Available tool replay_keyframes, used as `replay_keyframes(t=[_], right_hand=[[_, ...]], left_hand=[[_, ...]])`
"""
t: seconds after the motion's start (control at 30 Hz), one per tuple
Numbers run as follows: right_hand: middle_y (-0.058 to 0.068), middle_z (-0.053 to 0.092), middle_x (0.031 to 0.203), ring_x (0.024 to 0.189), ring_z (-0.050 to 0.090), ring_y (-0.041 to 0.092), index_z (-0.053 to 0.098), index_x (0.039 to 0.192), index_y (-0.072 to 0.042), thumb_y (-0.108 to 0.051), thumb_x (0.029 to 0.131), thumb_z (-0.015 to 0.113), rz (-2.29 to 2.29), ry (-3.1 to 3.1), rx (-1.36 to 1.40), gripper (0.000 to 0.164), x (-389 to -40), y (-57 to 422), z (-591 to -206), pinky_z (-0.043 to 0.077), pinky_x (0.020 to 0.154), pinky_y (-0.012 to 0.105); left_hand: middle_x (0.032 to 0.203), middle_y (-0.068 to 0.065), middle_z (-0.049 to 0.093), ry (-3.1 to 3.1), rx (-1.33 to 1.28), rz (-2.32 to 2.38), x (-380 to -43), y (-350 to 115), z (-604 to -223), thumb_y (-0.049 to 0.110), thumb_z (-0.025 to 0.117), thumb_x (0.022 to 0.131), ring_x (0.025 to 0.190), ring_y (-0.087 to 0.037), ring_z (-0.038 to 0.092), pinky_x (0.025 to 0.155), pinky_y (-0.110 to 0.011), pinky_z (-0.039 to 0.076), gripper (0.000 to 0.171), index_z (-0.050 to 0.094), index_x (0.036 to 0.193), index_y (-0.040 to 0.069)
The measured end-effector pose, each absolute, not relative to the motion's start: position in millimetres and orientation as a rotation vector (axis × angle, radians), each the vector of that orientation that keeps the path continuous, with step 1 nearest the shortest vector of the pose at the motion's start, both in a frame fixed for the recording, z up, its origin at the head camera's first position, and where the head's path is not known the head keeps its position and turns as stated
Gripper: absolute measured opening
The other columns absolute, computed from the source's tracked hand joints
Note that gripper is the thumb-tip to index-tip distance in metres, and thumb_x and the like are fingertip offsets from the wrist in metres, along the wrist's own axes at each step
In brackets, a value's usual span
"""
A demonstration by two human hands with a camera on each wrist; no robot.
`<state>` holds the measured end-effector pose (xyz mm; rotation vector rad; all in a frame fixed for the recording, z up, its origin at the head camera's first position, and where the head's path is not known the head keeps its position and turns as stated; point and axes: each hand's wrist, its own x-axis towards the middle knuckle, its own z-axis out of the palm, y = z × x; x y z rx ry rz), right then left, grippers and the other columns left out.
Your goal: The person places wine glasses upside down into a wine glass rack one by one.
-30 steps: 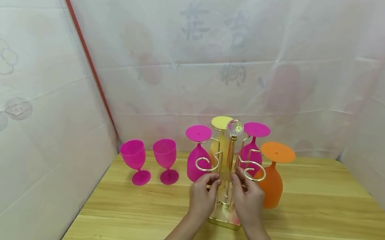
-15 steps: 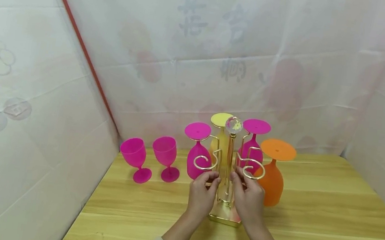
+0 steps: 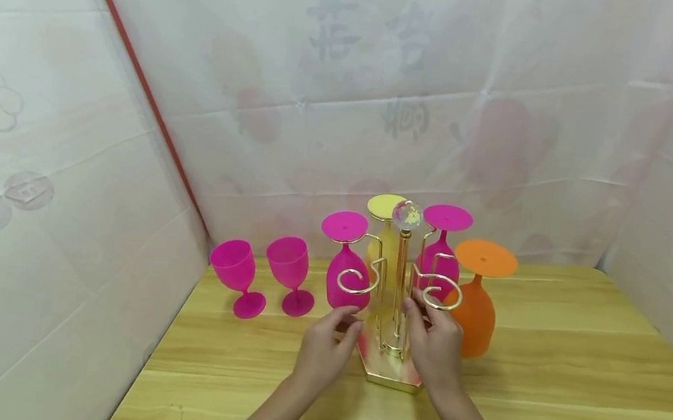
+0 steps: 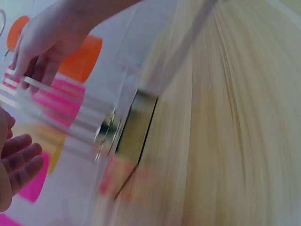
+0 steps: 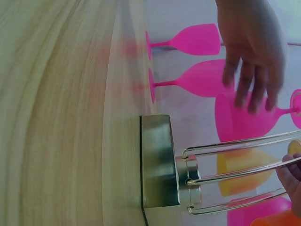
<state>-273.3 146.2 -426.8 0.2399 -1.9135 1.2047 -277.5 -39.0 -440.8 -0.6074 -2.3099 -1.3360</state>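
Note:
A gold wire goblet rack (image 3: 391,374) with a crystal ball on top stands on the table. My right hand (image 3: 436,346) pinches one of its upright wires under the right front loop. My left hand (image 3: 325,348) is apart from the rack on its left side, fingers loosely bent and holding nothing; the right wrist view also shows this left hand (image 5: 254,52) with its fingers spread. Upside down in the rack's loops hang a pink goblet (image 3: 349,269) at left, a yellow goblet (image 3: 385,207) at the back, another pink goblet (image 3: 446,218), and an orange goblet (image 3: 473,315) at right. Both front loops hold no goblet.
Two pink goblets, one farther left (image 3: 233,266) and one nearer the rack (image 3: 288,264), stand upright on the wooden table (image 3: 209,379). White printed sheets (image 3: 347,132) wall the table at the back and sides.
My left hand has let go of the rack's wire and moved left. The right hand keeps its grip. The view has shifted slightly, while the goblets stay in place.

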Motion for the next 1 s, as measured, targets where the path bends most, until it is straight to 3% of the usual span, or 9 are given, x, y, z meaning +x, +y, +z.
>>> replay_keyframes(t=[0.13,0.23,0.33,0.43,0.57,0.67,0.77,1.0], right_hand=[[0.011,0.075,0.092,0.076,0.071,0.019,0.071,0.109,0.004,-0.003,0.089,0.070,1.227,-1.909,0.251,0.021,-274.0,144.4,-425.6,0.053,0.065,0.008],[0.012,0.075,0.092,0.075,0.070,0.018,0.072,0.108,0.004,-0.001,0.089,0.070,1.227,-1.901,0.251,0.020,-274.3,144.4,-425.2,0.053,0.066,0.008],[0.013,0.075,0.092,0.074,0.069,0.014,0.071,0.107,0.005,-0.001,0.088,0.070,1.230,-1.902,0.238,0.020,-274.3,145.0,-425.2,0.052,0.064,0.007],[0.013,0.075,0.092,0.076,0.068,0.011,0.071,0.108,0.004,-0.002,0.089,0.070,1.242,-1.913,0.225,0.020,-274.1,145.2,-425.3,0.052,0.063,0.008],[0.013,0.075,0.094,0.077,0.070,0.016,0.071,0.109,0.004,-0.005,0.090,0.070,1.248,-1.924,0.216,0.021,-273.7,146.2,-425.7,0.052,0.064,0.007],[0.014,0.075,0.094,0.077,0.071,0.023,0.071,0.110,0.004,-0.005,0.090,0.070,1.252,-1.923,0.215,0.022,-273.3,147.6,-426.4,0.052,0.065,0.007],[0.014,0.075,0.094,0.076,0.071,0.024,0.071,0.110,0.004,-0.004,0.090,0.070,1.253,-1.925,0.209,0.022,-272.9,148.1,-427.2,0.051,0.064,0.007],[0.011,0.075,0.092,0.076,0.069,0.013,0.072,0.109,0.001,-0.005,0.089,0.071,1.230,-1.934,0.204,0.021,-272.0,145.9,-425.7,0.051,0.061,0.007]], left_hand=[[0.082,0.002,0.072,-2.308,-0.615,-1.094,-277.9,-75.3,-437.4,0.016,0.070,0.091,0.074,-0.008,0.066,0.050,-0.014,0.047,0.017,0.071,0.107,0.010],[0.077,0.005,0.070,-2.276,-0.639,-0.891,-282.8,-105.0,-430.6,0.016,0.073,0.088,0.069,-0.006,0.064,0.048,-0.011,0.043,0.014,0.073,0.101,0.010],[0.077,0.005,0.071,-2.238,-0.641,-0.728,-291.4,-135.3,-421.7,0.017,0.074,0.087,0.067,-0.007,0.064,0.050,-0.012,0.044,0.013,0.074,0.098,0.011],[0.082,0.001,0.073,-2.233,-0.591,-0.616,-301.4,-163.4,-411.5,0.018,0.073,0.087,0.069,-0.013,0.067,0.053,-0.021,0.051,0.014,0.074,0.098,0.010],[0.099,-0.008,0.073,-2.270,-0.529,-0.496,-318.2,-194.3,-399.8,0.023,0.072,0.087,0.091,-0.024,0.069,0.072,-0.040,0.059,0.026,0.071,0.107,0.006],[0.115,-0.017,0.068,-2.286,-0.558,-0.433,-333.3,-211.5,-394.2,0.023,0.073,0.087,0.110,-0.034,0.063,0.092,-0.049,0.054,0.039,0.067,0.117,-0.001],[0.126,-0.023,0.061,-2.326,-0.576,-0.371,-345.5,-223.3,-390.1,0.024,0.073,0.086,0.121,-0.039,0.056,0.102,-0.053,0.048,0.052,0.060,0.127,-0.006],[0.146,-0.030,0.042,-2.611,-0.437,-0.220,-366.1,-237.9,-386.3,0.039,0.062,0.094,0.139,-0.044,0.036,0.115,-0.054,0.032,0.075,0.038,0.144,-0.011]])
